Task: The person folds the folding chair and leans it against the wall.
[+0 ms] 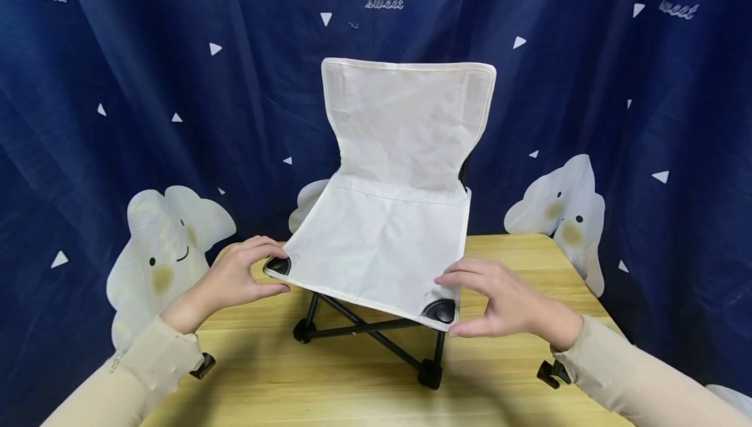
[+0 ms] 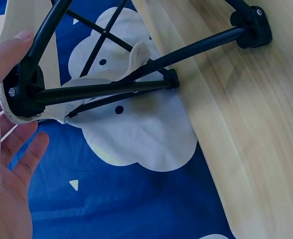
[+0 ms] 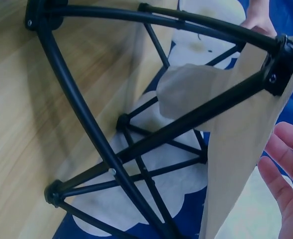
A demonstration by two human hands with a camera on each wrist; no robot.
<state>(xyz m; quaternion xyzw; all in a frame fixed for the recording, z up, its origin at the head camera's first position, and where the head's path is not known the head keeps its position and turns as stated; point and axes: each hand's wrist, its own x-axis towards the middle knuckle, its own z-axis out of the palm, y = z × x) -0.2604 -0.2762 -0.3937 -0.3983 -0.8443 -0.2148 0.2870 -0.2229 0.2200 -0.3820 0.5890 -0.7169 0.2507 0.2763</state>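
A small folding chair with a white fabric seat (image 1: 382,237) and black crossed legs (image 1: 358,328) stands upright in the head view. My left hand (image 1: 243,273) is at the seat's front left corner, fingertips on its black corner cap (image 1: 279,265) and thumb below. In the left wrist view, that hand's thumb (image 2: 9,55) lies by the black corner joint (image 2: 24,92), its other fingers spread loosely. Beside the front right corner cap (image 1: 440,310) is my right hand (image 1: 499,300), fingers extended along the fabric edge. The right wrist view shows its fingers (image 3: 285,149) relaxed, not curled round the frame.
The chair stands on a light wooden table (image 1: 352,388). Behind it hangs a dark blue curtain (image 1: 247,120) with white triangles and cloud figures (image 1: 170,251). Black mounts (image 1: 202,366) show at both wrists.
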